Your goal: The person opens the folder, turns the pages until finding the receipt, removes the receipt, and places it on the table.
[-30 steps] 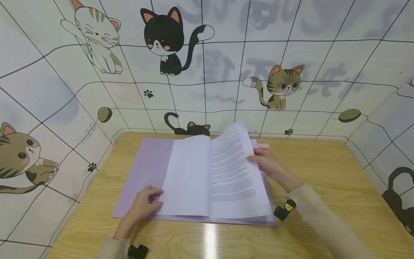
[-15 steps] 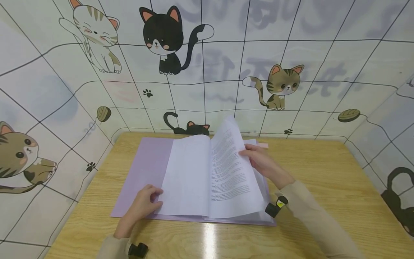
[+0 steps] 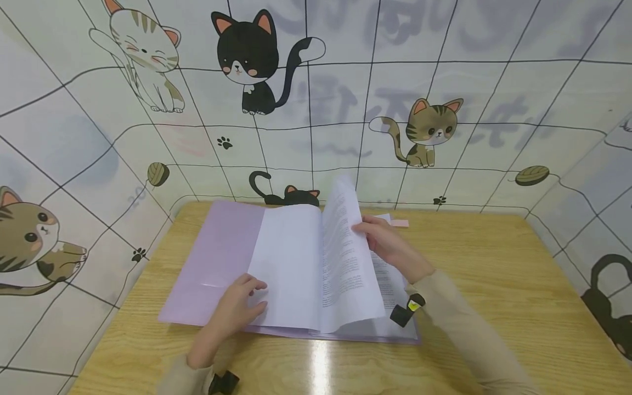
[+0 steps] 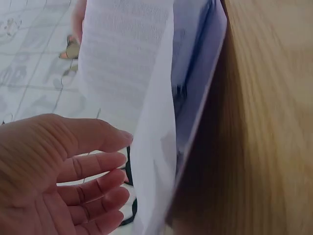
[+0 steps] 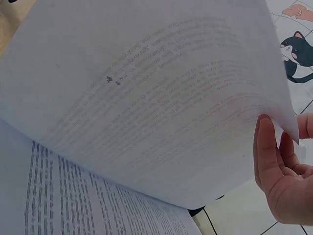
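Note:
A light purple folder (image 3: pixel 212 247) lies spread on the table with white sheets in it. My right hand (image 3: pixel 387 241) pinches the outer edge of a printed sheet (image 3: pixel 340 258), which bends up from the right side. In the right wrist view, thumb and fingers (image 5: pixel 266 142) sit on either side of this sheet's edge, and its faint print shows through. Beneath it another printed page (image 3: pixel 390 280) shows. My left hand (image 3: pixel 237 310) hovers by the blank left page (image 3: pixel 286 263), fingers loosely bent and holding nothing; the left wrist view shows its fingertips near the paper's edge.
The wooden table (image 3: pixel 484 274) extends on both sides of the folder. A pink tab (image 3: pixel 399 223) sticks out at the right edge. Behind stands a wall sheet (image 3: pixel 340 148) with cartoon cats. Each wrist wears a small black camera (image 3: pixel 402 315).
My right hand has drawn the sheet leftward, curling it further and baring the print below. My left hand has moved right and up, off the page edge; the folder's left cover has lifted slightly.

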A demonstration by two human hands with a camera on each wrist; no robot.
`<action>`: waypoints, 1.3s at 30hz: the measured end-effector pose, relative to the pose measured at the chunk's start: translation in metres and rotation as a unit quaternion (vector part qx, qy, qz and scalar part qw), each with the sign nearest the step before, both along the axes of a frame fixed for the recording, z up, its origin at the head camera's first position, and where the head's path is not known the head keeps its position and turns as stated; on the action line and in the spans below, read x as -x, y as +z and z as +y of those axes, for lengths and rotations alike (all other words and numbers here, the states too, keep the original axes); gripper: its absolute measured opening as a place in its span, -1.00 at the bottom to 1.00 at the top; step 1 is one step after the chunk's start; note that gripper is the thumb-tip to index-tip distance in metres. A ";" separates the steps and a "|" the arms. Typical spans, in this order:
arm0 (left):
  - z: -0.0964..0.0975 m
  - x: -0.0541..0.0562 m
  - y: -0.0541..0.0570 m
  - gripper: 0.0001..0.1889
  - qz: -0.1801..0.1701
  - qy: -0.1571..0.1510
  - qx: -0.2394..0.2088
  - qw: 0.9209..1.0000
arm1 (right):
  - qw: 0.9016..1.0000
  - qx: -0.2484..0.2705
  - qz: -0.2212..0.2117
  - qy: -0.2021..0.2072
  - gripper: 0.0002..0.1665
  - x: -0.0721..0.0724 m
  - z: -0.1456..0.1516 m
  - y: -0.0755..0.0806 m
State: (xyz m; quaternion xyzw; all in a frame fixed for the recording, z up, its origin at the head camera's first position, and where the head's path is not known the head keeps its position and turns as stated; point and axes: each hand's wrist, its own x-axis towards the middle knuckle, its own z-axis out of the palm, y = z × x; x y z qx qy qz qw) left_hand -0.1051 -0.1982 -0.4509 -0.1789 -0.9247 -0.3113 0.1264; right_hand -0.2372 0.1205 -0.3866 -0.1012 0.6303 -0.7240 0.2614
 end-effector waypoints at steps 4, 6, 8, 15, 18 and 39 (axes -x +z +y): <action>0.018 -0.003 0.005 -0.67 0.035 -0.064 -0.036 0.997 | 1.000 0.004 0.005 -0.004 -0.47 0.001 -0.007 0.000; 0.027 -0.004 0.008 -0.65 0.057 -0.092 -0.058 0.992 | 1.000 0.005 0.005 -0.007 -0.46 0.000 -0.010 0.000; 0.034 -0.005 0.011 -0.62 0.079 -0.112 -0.078 0.988 | 1.000 0.005 0.005 -0.009 -0.45 0.000 -0.013 0.001; 0.056 -0.010 0.028 -0.50 0.114 -0.143 -0.130 0.975 | 1.000 0.012 -0.003 -0.007 -0.43 -0.001 -0.023 0.004; 0.067 -0.014 0.040 -0.47 0.121 -0.143 -0.150 0.971 | 1.000 0.017 0.000 -0.005 -0.42 -0.001 -0.026 0.003; 0.107 -0.021 0.046 -0.37 0.135 -0.115 -0.167 0.970 | 0.999 0.036 -0.021 -0.032 -0.42 -0.002 -0.048 0.000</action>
